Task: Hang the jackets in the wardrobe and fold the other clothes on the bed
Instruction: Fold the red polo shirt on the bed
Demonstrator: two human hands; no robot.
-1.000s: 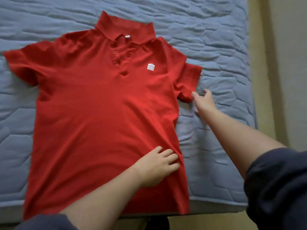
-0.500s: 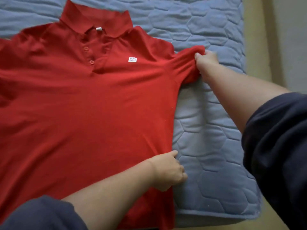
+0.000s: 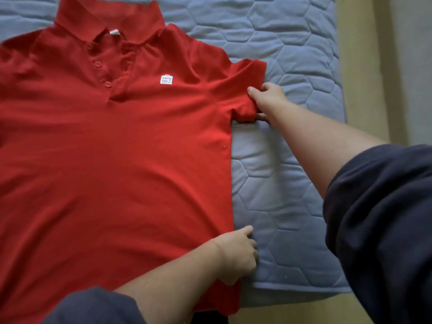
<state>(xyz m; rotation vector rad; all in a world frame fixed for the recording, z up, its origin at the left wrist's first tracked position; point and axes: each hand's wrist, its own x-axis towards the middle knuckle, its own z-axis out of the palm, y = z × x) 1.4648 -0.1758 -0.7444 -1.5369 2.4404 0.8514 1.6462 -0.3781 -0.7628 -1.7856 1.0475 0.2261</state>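
**Spotter:** What's closest to you?

**Operator:** My left hand (image 3: 236,253). It holds the red polo shirt (image 3: 117,160) by its side edge, low near the hem, thumb on top and fingers curled round the fabric.

**Spotter:** And further up?

**Operator:** My right hand (image 3: 268,99) pinches the short sleeve (image 3: 245,90), thumb over and fingers under. The shirt lies face up on the blue quilted bed (image 3: 280,183), with the collar (image 3: 105,22) at the far end.

**Spotter:** Side fold, then?

**Operator:** I'd judge so. I should lift both pinches together and carry the sleeve and edge inward on one line parallel to the button placket (image 3: 102,73). I'll keep the cloth taut so the shoulder doesn't bunch.
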